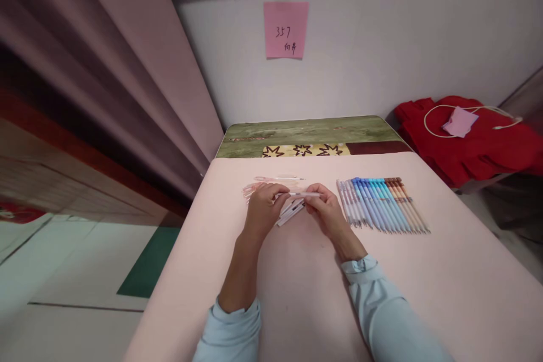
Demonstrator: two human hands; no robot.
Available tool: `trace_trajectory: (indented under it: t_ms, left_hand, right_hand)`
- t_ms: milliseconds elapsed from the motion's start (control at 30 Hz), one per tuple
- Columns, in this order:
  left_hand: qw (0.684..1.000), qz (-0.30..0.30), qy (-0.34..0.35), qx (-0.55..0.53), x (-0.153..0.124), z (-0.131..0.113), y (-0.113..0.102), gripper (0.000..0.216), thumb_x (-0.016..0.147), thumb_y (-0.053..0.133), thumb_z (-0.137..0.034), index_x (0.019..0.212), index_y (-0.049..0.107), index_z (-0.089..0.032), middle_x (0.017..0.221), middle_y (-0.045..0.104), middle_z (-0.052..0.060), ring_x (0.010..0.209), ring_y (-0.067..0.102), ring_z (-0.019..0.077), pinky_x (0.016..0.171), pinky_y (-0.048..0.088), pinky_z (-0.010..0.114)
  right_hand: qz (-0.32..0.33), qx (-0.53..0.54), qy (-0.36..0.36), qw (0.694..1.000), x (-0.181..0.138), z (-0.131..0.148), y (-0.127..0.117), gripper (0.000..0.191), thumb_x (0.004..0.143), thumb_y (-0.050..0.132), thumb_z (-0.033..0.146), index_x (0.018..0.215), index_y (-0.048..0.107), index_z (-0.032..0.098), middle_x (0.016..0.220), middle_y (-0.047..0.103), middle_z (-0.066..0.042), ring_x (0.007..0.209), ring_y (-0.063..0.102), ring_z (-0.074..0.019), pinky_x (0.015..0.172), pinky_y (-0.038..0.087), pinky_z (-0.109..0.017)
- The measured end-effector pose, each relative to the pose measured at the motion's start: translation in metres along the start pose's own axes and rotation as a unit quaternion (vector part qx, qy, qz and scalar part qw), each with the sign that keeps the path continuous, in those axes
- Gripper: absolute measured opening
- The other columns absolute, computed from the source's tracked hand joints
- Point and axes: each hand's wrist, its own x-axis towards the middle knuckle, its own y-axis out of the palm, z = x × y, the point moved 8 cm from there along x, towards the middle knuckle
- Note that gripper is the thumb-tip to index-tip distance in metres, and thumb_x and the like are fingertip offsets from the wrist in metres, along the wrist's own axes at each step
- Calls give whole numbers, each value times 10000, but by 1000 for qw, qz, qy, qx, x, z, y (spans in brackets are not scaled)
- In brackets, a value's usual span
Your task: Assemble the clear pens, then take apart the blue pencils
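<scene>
Left hand: the left hand (pixel 263 206) is palm down over the middle of the desk (pixel 445 271), its forearm bare up from a pushed-back pale blue sleeve and its fingers curled onto the left end of a pale pink pen (pixel 306 194).
Right hand: the right hand (pixel 324 212) comes in from the right with the wrist bent inward, thumb and fingertips pinching the same pen's right end.
Pen: held level between both hands, just above the desk.
Under the hands: loose white pens (pixel 292 212) fan out from beneath the left palm; whether it grips them, cannot tell.
To the right: a row of pens (pixel 382 203) lies side by side, blues running to browns, near the right hand but apart.
Wall: a pink sticky note (pixel 285 29) is marked 357.
</scene>
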Motion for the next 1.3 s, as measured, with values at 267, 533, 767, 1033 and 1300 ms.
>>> trace_trajectory:
  t_ms: [267,533,767,1033,1300]
  left_hand:
    - [998,-36,-21,-52,-1,4,-11,140,824,630,-169,953,679,-196,998,697,52,887,632,174,780,519,299]
    - [991,-42,5,-129,-1,-7,-4,198,887,587,-242,1072,638,-193,1241,623,102,1126,609,203,957,523,355]
    - [989,-26,47,-136,-5,-32,14,360,955,514,-359,1270,532,-186,1423,514,146,1352,462,249,1138,372,444]
    - [986,-1,116,-122,-12,-67,14,293,985,441,-308,1219,612,-266,1343,623,76,1388,440,267,1194,188,565]
    - [961,-236,-139,49,-19,44,-59,148,865,586,-297,935,680,-207,981,697,66,992,625,224,949,478,391]
  right_hand:
    - [-8,-76,-15,997,-2,6,0,230,728,780,379,813,652,207,643,579,34,564,485,-104,549,404,-227]
    - [11,-108,-26,994,-2,-1,3,240,724,800,407,812,708,205,670,640,7,585,530,-129,567,431,-260]
    - [25,-212,-108,971,-5,10,8,178,782,750,388,782,715,213,731,664,-11,647,554,-158,601,443,-284]
    - [-25,-241,-143,960,-6,15,0,155,820,706,371,867,746,229,790,710,-21,700,600,-184,673,484,-308]
    - [-134,-127,-109,977,-2,18,-22,230,789,744,421,895,749,218,776,699,-19,733,610,-168,709,490,-301]
